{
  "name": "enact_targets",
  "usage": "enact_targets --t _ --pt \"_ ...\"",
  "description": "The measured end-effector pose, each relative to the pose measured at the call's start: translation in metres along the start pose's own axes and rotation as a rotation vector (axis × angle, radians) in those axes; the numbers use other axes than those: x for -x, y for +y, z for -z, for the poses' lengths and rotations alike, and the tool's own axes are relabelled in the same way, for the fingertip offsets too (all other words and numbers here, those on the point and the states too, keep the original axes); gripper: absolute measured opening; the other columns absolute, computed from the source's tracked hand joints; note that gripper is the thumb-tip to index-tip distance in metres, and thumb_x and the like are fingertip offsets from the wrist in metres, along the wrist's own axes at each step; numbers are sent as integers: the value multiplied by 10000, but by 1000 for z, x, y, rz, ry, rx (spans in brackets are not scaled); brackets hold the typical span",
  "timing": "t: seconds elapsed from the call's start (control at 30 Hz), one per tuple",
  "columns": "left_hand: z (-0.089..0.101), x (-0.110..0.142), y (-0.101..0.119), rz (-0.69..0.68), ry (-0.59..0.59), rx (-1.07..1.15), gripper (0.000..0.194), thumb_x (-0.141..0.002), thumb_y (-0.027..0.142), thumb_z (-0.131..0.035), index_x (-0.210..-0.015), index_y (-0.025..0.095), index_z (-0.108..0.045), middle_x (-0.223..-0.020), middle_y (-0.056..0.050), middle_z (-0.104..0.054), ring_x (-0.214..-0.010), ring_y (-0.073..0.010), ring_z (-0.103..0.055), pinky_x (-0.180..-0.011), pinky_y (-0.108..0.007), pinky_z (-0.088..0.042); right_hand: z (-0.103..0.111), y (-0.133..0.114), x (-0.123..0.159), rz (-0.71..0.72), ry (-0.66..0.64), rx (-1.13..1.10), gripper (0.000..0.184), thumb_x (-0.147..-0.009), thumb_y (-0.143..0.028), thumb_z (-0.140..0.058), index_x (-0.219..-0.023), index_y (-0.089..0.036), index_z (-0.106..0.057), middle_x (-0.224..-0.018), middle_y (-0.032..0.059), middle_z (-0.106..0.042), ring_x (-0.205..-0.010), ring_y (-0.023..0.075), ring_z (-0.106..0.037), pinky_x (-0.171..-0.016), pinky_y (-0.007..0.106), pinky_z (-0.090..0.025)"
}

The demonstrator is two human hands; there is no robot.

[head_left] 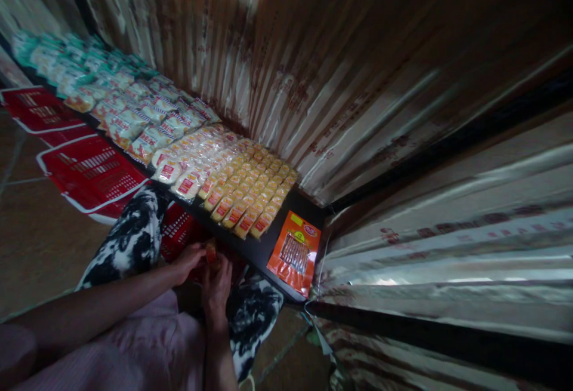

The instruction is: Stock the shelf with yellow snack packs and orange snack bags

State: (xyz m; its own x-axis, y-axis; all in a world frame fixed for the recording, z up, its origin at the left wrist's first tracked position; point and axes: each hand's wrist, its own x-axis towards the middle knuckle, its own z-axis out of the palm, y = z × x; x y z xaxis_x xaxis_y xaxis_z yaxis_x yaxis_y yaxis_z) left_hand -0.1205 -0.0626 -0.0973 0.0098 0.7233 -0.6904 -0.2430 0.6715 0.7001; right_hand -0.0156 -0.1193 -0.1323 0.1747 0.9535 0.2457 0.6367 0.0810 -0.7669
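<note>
My left hand (pixel 188 263) and my right hand (pixel 217 286) are close together in front of my lap. Between their fingers is a small wrapped snack packet (pixel 210 252), dim and partly covered by the fingers; both hands appear closed on it. Just beyond them, on a black shelf (pixel 250 249), stand tight rows of small yellow snack packets (pixel 244 200). Left of these lie round snacks in clear wrappers (pixel 187 183). An orange snack bag (pixel 295 251) lies flat at the shelf's right end.
White-and-blue snack bags (pixel 154 137) and green-topped bags (pixel 67 68) fill the shelf's far left. Red plastic baskets (pixel 96 167) stand on the floor along its front. Pleated printed sheeting (pixel 286 80) hangs behind the shelf and to its right.
</note>
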Motion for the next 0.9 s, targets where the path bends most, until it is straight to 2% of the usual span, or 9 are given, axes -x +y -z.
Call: enact_targets --t 0.2,0.33,0.43,0.57,0.9 --pt "0 1 -3 -6 11 -67 133 -631 170 -549 -757 170 -592 -692 -2 -664 -676 -164 -643 -613 -248 -488 4 -6 0 47 20 -42 205 -875 -222 -462 -1044 -199 -575 -952 74 -615 -874 189 -607 -768 316 -510" --pt "0 6 -5 -56 15 -130 137 -636 172 -530 -762 180 -585 -681 5 -651 -679 -168 -631 -615 -252 -484 9 -8 1 20 18 -104 159 -898 -254 -457 -995 -208 -573 -906 50 -628 -818 170 -619 -736 285 -503" --pt "-2 9 -7 -102 35 -178 158 -640 169 -536 -791 181 -582 -697 3 -648 -710 -176 -634 -636 -257 -484 14 -10 2 -16 14 -146 140 -909 -276 -460 -957 -213 -576 -865 30 -633 -774 156 -623 -710 263 -495" --pt "-9 11 -8 -134 31 -215 218 -657 187 -539 -871 184 -573 -759 -8 -667 -759 -188 -652 -684 -274 -501 22 -12 2 -29 77 -170 141 -907 -295 -473 -933 -214 -586 -860 26 -644 -786 154 -630 -730 260 -489" --pt "-23 35 13 -236 -67 -167 279 -642 275 -555 -907 189 -576 -806 -23 -680 -795 -215 -658 -718 -310 -507 42 -28 -12 -30 167 -202 200 -914 -351 -460 -917 -208 -599 -858 31 -657 -797 158 -632 -740 263 -488"
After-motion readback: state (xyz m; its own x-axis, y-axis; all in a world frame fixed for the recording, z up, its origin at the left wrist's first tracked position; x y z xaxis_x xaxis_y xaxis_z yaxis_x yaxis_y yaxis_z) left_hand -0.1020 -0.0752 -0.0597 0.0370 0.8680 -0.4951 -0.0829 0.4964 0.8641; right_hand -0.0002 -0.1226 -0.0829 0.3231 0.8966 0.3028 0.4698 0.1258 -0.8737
